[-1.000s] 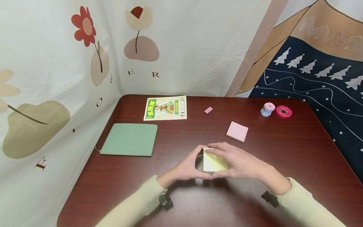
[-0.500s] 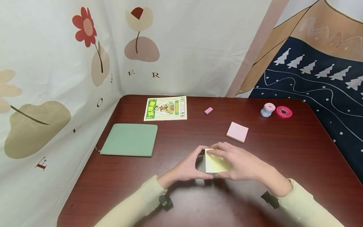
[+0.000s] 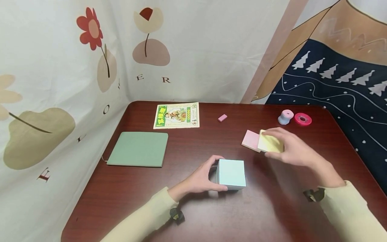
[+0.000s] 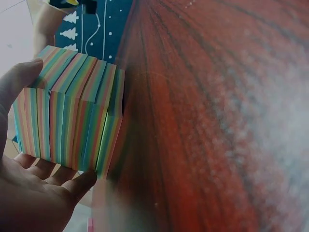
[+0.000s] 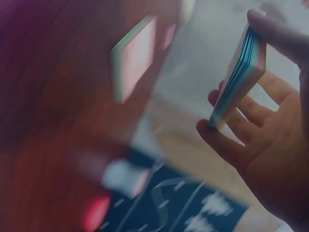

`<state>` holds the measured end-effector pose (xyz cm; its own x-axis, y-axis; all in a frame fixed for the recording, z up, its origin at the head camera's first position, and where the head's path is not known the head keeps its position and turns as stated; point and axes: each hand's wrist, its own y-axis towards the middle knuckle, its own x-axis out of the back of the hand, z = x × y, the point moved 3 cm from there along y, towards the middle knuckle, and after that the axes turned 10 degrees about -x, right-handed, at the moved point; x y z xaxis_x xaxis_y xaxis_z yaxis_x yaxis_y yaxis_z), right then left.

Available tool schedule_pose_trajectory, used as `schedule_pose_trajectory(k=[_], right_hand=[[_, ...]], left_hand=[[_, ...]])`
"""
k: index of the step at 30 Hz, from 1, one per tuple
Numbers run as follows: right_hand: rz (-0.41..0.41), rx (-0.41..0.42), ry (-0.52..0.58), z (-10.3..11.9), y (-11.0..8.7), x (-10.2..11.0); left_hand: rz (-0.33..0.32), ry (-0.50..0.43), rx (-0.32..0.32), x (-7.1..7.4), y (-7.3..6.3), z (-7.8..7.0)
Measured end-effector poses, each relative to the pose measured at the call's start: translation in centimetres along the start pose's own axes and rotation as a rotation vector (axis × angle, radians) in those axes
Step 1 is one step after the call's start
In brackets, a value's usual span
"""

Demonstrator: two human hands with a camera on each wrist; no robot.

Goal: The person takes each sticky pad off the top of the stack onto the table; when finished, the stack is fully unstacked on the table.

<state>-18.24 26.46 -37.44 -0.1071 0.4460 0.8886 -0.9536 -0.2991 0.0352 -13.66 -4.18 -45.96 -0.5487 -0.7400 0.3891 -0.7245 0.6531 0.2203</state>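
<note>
My left hand holds a tall stack of sticky note pads from its left side, thumb at the front and fingers at the back. Pale blue paper tops this stack. The left wrist view shows several multicoloured layers in the stack between thumb and fingers. My right hand pinches one yellow-topped sticky note pad between thumb and fingers, off the table. In the head view it partly covers a pink-topped sticky note pad on the table. In the right wrist view the held pad appears tilted.
A green notebook lies at the left, with a printed booklet behind it. Toward the back are a small pink eraser, a light blue and pink spool and a bright pink ring-shaped roll. Curtains hang behind the table.
My right hand has lifted the yellow-topped sticky note pad off the stack and carried it right and back, uncovering pale blue paper. The left hand has stayed on the stack.
</note>
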Motion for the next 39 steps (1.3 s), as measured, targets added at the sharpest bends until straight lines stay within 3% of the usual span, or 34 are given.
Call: schedule_pose_trajectory(k=[5,13,28,32,35,39], right_hand=[[0.032,-0.161,0.015,-5.4,0.4,-0.5],[0.099,-0.222,0.027,-9.4,0.7,-3.0],[0.161,-0.253,0.007,-9.5,0.8,-3.7],[0.146,-0.254,-0.013,-9.2,0.8,-3.2],[0.114,-0.227,-0.03,-8.1,0.9,-2.4],[0.078,-0.144,-0.031,-5.2,0.9,-1.4]], left_hand=[[0.001,0.008,0.003,0.0,0.0,0.0],[0.002,0.007,0.001,0.0,0.0,0.0],[0.002,0.006,0.005,0.0,0.0,0.0],[0.002,0.007,0.002,-0.1,0.0,0.0],[0.0,0.003,-0.002,-0.1,0.1,0.1],[-0.001,-0.001,-0.001,-0.1,0.0,0.1]])
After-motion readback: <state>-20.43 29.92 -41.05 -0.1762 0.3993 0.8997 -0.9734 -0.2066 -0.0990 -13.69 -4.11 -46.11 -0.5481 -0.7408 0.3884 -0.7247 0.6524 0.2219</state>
